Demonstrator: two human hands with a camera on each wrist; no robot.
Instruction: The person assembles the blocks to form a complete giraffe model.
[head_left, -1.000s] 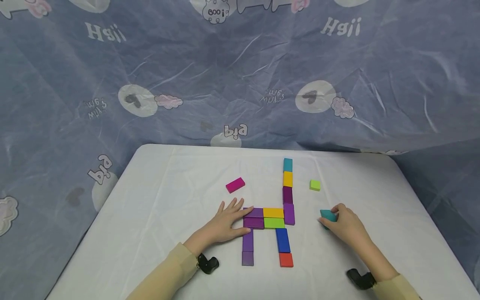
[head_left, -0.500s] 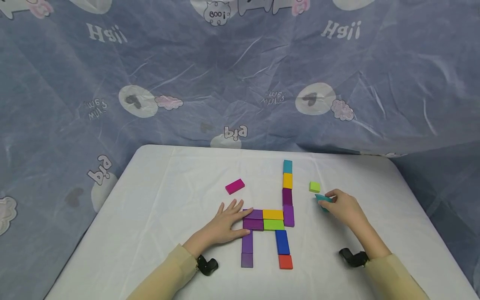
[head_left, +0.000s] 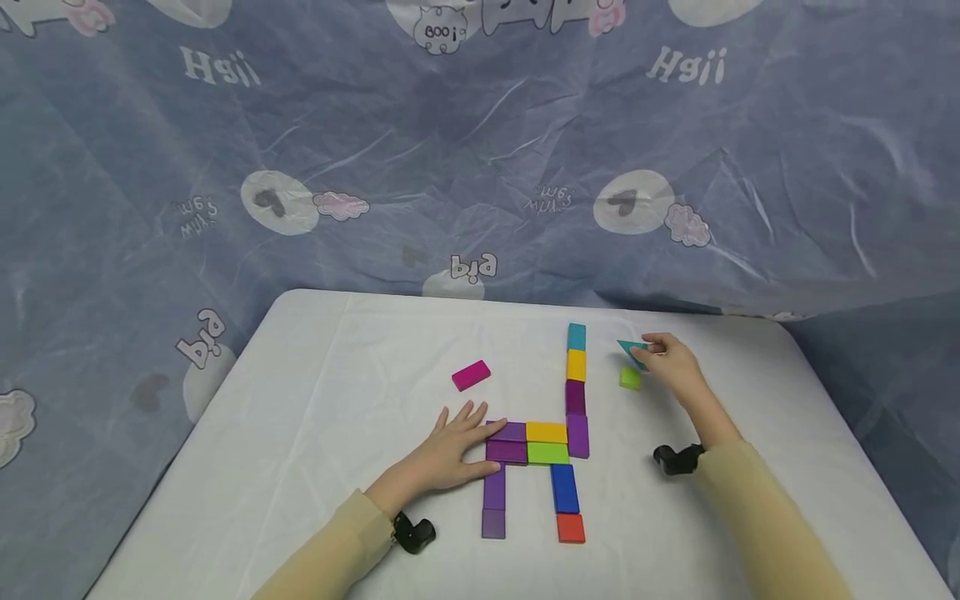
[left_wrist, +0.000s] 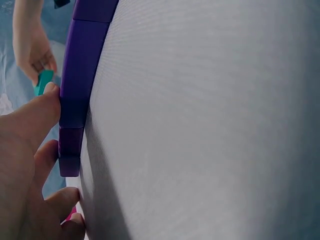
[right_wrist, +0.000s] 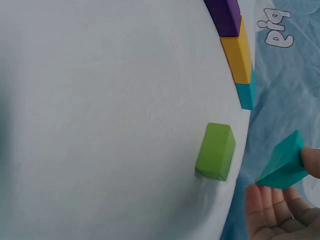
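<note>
My right hand [head_left: 675, 367] pinches a teal triangular block [right_wrist: 284, 162] between thumb and fingers, held up near the far right of the table. Close by lies a light green block [right_wrist: 216, 151], on the table just nearer than the hand. My left hand [head_left: 450, 450] lies spread, its thumb and index finger touching the purple blocks [head_left: 507, 452] at the left end of a flat block figure. In that figure a column of purple, yellow [head_left: 576, 366] and teal [head_left: 577, 337] blocks rises at the right. Below it run two legs, one purple, one blue [head_left: 565, 489] and red [head_left: 571, 528].
A magenta block [head_left: 471, 376] lies apart, beyond my left hand. The white-covered table [head_left: 360, 358] ends at a blue patterned sheet [head_left: 450, 150] hanging behind it. Black wrist cameras [head_left: 414, 533] sit at both cuffs.
My right hand has carried the teal triangular block away from me and slightly left, from beside the figure to just past the light green block. My left hand stays in place.
</note>
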